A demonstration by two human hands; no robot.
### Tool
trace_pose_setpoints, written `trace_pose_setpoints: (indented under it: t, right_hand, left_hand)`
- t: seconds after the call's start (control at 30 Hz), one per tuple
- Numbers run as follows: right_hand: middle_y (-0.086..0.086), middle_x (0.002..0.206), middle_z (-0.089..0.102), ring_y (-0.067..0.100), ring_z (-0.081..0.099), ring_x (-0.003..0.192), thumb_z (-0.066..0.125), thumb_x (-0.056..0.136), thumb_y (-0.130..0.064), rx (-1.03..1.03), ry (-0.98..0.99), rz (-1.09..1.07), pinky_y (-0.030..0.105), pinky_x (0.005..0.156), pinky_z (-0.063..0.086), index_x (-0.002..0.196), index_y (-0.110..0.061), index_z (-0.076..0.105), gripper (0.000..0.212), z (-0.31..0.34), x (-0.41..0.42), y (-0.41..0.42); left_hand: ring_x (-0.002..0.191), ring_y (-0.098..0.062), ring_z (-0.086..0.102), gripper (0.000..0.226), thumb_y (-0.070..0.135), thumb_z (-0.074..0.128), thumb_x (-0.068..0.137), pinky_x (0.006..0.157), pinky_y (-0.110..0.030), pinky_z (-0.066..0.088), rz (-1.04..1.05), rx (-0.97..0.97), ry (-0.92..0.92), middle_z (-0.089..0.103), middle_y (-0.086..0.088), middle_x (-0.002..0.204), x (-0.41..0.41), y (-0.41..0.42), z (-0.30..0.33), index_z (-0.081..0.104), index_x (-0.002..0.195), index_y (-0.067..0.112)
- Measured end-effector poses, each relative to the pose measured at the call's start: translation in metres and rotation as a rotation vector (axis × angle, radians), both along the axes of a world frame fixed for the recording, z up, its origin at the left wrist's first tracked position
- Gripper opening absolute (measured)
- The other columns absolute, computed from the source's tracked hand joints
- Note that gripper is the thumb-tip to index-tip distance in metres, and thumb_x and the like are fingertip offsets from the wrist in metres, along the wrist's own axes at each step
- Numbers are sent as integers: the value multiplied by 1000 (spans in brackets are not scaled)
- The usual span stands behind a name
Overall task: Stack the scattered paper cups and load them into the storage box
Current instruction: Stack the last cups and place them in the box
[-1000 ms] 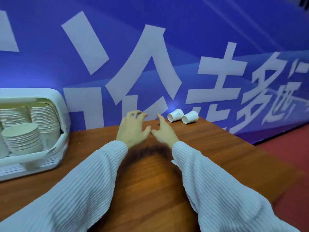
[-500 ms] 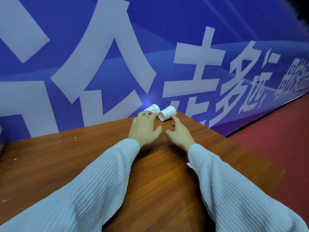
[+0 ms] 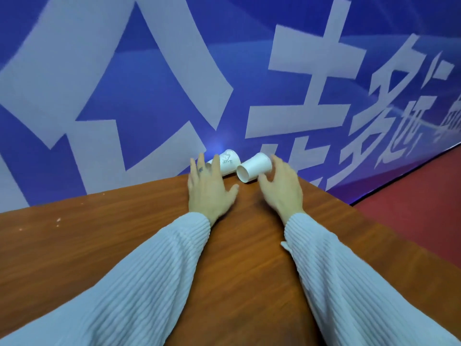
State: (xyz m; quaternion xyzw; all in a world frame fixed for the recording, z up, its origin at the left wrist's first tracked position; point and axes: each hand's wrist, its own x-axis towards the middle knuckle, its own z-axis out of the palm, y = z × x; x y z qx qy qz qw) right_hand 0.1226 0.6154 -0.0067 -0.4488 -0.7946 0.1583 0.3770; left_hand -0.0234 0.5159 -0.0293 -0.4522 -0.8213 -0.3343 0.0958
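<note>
Step in hand, as I judge it: gathering the last strays. Two paper cups lie on their sides at the table's [image 3: 124,245] far edge against the blue banner [image 3: 149,83]. Left hand [image 3: 209,191], fingers spread and straight, reaches over the printed cup [image 3: 228,163]; fingertips seem to touch it, though blur leaves that unsure. Right hand [image 3: 282,188] is loosely cupped beside the plain cup [image 3: 254,167], which sits between thumb and fingers, not yet gripped. Next: close on each, nest one in the other. Storage box not in view.

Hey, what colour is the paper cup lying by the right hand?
Plain white, inside and out; the paper cup shows best in the head view.
</note>
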Motion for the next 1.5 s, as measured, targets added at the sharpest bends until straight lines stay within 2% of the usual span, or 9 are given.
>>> trace_pose_setpoints:
  t: [0.17,0.33,0.4,0.6,0.9,1.03,1.23,1.37,1.5]
  right_hand:
    - [-2,168,31,24,25,156,53,91,-62,-293,218,184,50,124,28,164,-32,18,87,-6,-9,28]
    - [-1,169,28,22,28,155,63,94,-54,-367,253,232,45,123,28,165,-33,7,93,-8,-10,35]
    - [0,164,37,22,36,150,66,95,-47,-381,258,230,41,115,33,166,-31,5,95,-9,-9,35]
    - [-7,128,58,15,56,122,67,95,-39,-341,230,175,37,103,46,159,-25,33,73,-9,-10,38]
    - [-8,95,67,11,63,88,57,95,-20,-232,239,244,30,74,52,106,-29,66,17,-10,-7,30]
    - [-2,99,66,15,63,94,54,97,-17,-257,242,243,34,80,54,107,-23,65,16,-11,-8,30]
    - [-5,101,64,10,60,93,53,99,-17,-261,255,245,28,77,51,111,-20,63,16,-10,-8,30]
    - [-5,103,64,10,61,95,54,98,-19,-250,252,245,30,79,52,111,-19,64,16,-11,-8,31]
    - [-3,105,65,10,61,95,53,99,-19,-252,241,249,29,78,51,111,-18,65,17,-10,-9,30]
  left_hand:
    - [153,-43,14,59,22,55,90,119,-53,25,-36,-55,665,27,-18,163,-8,24,-4,43,147,21]
    - [155,-40,-7,80,34,46,92,125,-54,6,-9,-187,287,4,-20,168,-16,24,-6,8,162,23]
    - [155,-40,0,85,39,47,91,124,-54,9,-4,-189,251,16,-18,166,-17,24,-9,3,162,22]
    - [121,-33,45,57,49,57,86,102,-44,40,77,-34,436,45,-12,136,-13,23,-7,50,131,14]
    - [82,-24,52,39,34,65,92,72,-35,41,84,30,327,51,-12,115,-19,24,-3,48,115,9]
    - [105,-30,53,56,22,56,88,88,-41,43,75,-2,311,46,-14,143,-21,22,-2,42,143,24]
    - [149,-38,21,55,39,45,92,114,-54,27,29,-108,284,25,-8,164,-20,24,-6,41,146,29]
    - [106,-34,59,53,53,55,95,86,-44,49,142,-4,262,51,-18,131,-21,26,-2,50,125,9]
    - [83,-31,61,38,32,57,98,68,-38,47,101,34,225,46,-20,132,-20,23,-1,45,126,9]
